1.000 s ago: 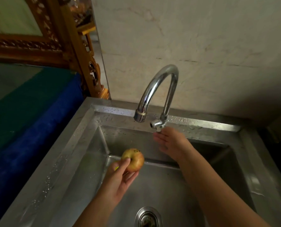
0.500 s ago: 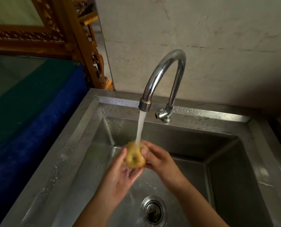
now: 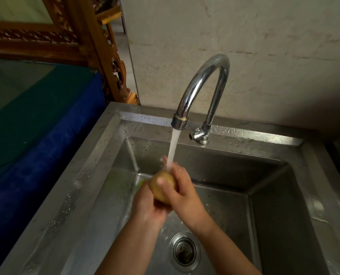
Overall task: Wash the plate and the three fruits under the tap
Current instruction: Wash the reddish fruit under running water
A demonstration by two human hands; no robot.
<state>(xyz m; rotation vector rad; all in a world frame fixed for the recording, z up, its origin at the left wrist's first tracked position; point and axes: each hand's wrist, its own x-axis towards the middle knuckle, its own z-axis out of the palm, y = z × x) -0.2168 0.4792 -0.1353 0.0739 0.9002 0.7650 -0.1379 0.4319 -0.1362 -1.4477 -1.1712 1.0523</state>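
Over the sink (image 3: pixel 97 175), my left hand (image 3: pixel 147 207) cups the fruit (image 3: pixel 161 187) from below, its grip closed on it, my right hand (image 3: pixel 185 193) clasps it from the right, under the tap's (image 3: pixel 203 86) water (image 3: pixel 174 147).

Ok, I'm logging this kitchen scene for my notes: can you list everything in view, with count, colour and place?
Curved chrome tap: one, silver, on the sink's back ledge, running.
Water stream: one, white, falling from the spout onto the fruit.
Stainless steel sink: one, grey, wet, filling the lower frame.
Round metal drain strainer: one, grey, in the basin floor.
Yellowish round fruit: one, under the stream, above the basin.
Blue and green cloth-covered surface: one, left of the sink.
Carved wooden frame: one, brown, upper left.
Pale marbled wall: behind the tap.
Left hand: one, grip under the fruit.
Right hand: one, grip over the fruit.
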